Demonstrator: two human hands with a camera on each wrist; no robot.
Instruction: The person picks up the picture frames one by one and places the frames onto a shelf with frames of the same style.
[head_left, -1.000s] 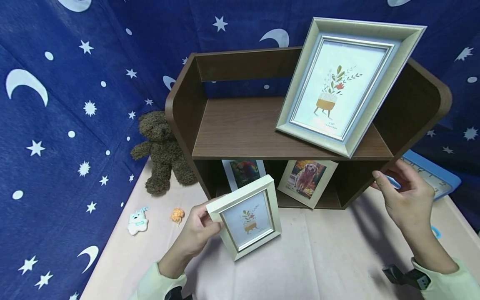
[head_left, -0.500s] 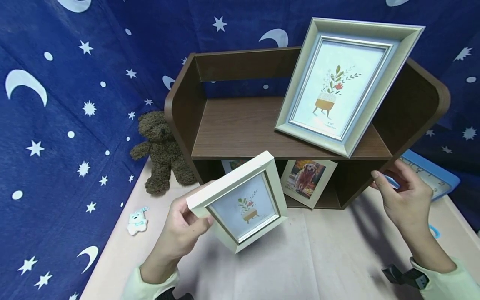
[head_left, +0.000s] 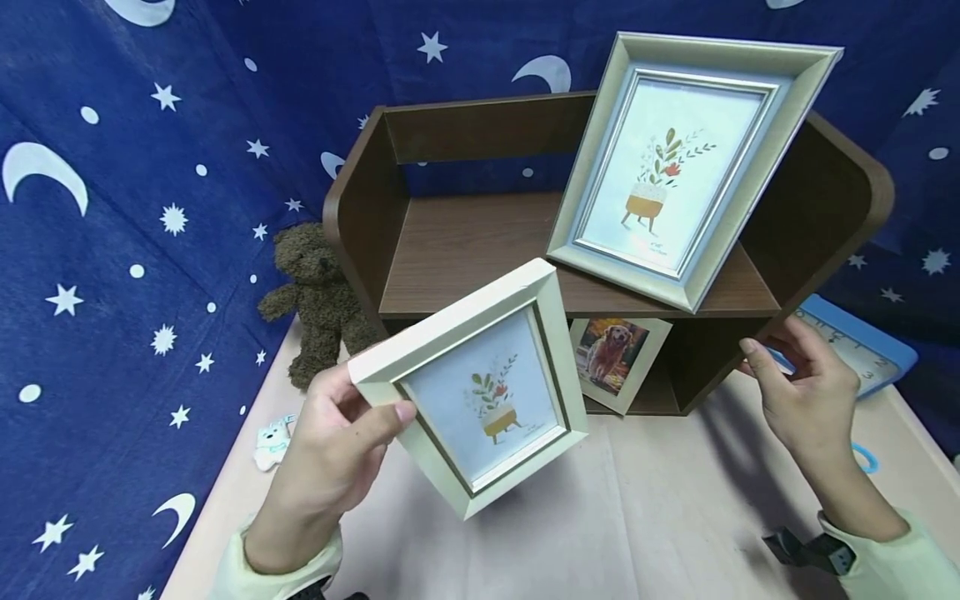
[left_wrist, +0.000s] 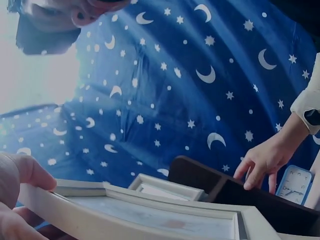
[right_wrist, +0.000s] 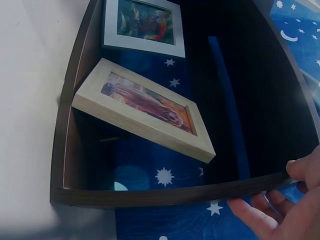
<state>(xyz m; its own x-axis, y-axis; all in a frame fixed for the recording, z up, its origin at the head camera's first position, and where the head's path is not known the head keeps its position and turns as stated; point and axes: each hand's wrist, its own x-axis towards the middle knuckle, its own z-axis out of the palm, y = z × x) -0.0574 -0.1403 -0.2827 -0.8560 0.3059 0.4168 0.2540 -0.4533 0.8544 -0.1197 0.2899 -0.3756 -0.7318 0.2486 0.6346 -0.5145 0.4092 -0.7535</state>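
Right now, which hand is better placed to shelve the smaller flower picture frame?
Probably the left hand: it grips that picture frame in front of the bookshelf, while the right hand grips the bookshelf's side panel.

In front of the shelf (head_left: 472,250), the left hand (head_left: 326,450) is partly hidden by the pale frame (head_left: 487,400); right of the shelf, the clock (head_left: 873,354) is partly covered by the right hand (head_left: 813,396) — its sleeve (head_left: 896,557) is cropped.
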